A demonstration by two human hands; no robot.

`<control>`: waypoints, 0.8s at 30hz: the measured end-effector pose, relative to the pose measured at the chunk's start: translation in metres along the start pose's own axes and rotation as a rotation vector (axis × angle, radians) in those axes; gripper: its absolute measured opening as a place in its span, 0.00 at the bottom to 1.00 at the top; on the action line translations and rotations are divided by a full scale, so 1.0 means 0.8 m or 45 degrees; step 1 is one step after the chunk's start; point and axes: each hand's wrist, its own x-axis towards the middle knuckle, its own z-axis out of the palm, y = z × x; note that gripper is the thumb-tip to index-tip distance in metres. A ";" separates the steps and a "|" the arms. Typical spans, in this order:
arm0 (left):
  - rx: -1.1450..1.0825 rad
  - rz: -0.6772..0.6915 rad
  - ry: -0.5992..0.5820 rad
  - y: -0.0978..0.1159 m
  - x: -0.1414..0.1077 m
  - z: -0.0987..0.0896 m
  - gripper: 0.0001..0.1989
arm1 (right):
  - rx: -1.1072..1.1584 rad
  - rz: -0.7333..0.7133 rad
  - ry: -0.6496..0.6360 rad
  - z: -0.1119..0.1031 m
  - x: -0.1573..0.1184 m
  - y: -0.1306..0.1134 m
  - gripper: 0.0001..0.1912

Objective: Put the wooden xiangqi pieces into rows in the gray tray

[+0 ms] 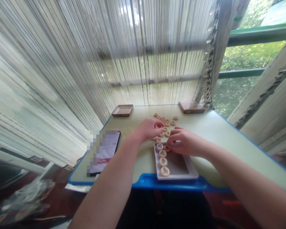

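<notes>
A shallow pale box tray (177, 165) lies near the front edge of the table. Down its left side runs a column of round wooden Chinese chess pieces with black characters, among them a horse piece (165, 171). My right hand (184, 141) reaches over the tray's far side, its fingertips on another chess piece (166, 148) beside the top of that column. Beyond the tray is a loose pile of chess pieces, some red-marked, such as a red piece (167, 124). Over the pile's left side my left hand (150, 128) is curved, thumb and fingers apart.
A phone or tablet (107, 152), partly pixelated, lies left of my left forearm. At the back are an open box lid (122, 110) on the left and a flat brown box (191, 107) on the right. Striped curtains (143, 63) hang behind the blue-edged table (224, 133).
</notes>
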 end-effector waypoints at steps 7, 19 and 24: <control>0.315 -0.050 0.104 -0.016 0.008 0.007 0.12 | -0.073 0.189 0.268 -0.003 0.003 0.033 0.07; 0.257 -0.224 0.109 -0.028 0.009 0.021 0.16 | -0.180 0.658 0.287 0.017 0.006 0.081 0.14; 0.216 -0.210 0.071 -0.032 0.011 0.027 0.16 | -0.176 0.549 0.268 0.021 0.010 0.090 0.17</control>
